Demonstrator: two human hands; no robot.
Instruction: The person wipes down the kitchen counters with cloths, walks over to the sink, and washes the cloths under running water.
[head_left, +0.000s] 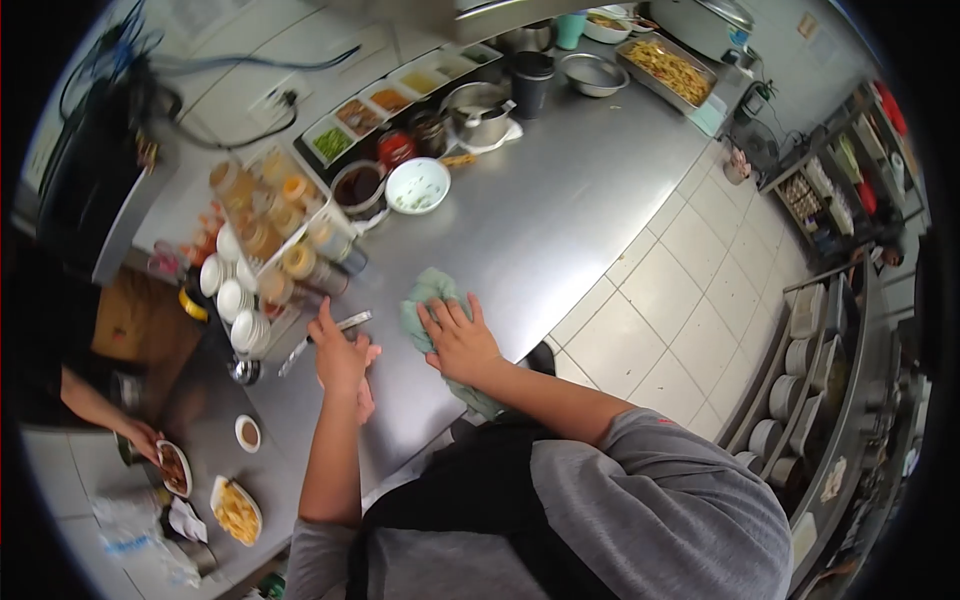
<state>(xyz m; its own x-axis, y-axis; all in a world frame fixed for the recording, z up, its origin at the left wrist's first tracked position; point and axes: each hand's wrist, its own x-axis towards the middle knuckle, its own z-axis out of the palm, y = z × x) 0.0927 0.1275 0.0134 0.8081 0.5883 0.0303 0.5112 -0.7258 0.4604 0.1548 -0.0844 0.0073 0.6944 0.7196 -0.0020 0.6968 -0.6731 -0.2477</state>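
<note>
Right at your front, your dark apron (440, 500) is up by the near edge of the steel counter (560, 190), and the green cloth (430, 290) spreads onto the counter from that edge. Your right hand (462, 338) is on it, palm down, fingers open and spread; the cloth lies under your palm and pokes out beyond the fingertips, its long axis running from the near edge toward the far side. It looks soft, damp perhaps, bunched and creased. Your right hand is the nearer one to it; your left hand (342, 360) is off to its left, apart from it. There, a pink cloth (366, 395) shows under and beside your left hand, rumpled, and a slim metal utensil (300, 352) slants from near left to far right by your fingers; whether they grip either one, I can't tell. Over to the near left, another person's hand (146, 440) is at a dish of dark food (175, 468), with a dish of yellow food (237, 512) and a small sauce cup (247, 433) close by. Farther out, past your left hand, you've got stacked white cups (236, 299) and blurred bottles (262, 238), then a white bowl (418, 186), a metal pot (478, 115) and, at the far end, a tray of food (665, 72).
</note>
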